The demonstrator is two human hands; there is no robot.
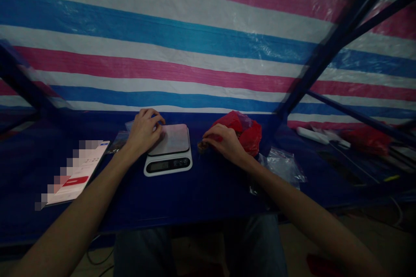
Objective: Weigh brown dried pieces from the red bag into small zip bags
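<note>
A white kitchen scale (169,143) with a dark display strip sits on the blue table. My left hand (146,132) rests at its left edge, fingers loosely bent and apart, with nothing visible in them. To the right of the scale, my right hand (225,140) pinches a small brown clump (203,145) between thumb and fingertips, low over the tabletop. What the clump is made of is too dark to tell. Just behind that hand stands an open red plastic bag (255,136), its contents partly hidden by the hand and folds.
Left of my left arm lies a lit phone (76,179). A clear packet with dark contents (118,142) is beside it. Clear plastic bags (282,164) lie by my right forearm. Blue metal bars (312,60) frame the striped sheet (182,43) behind. Another red bag (367,140) is far right.
</note>
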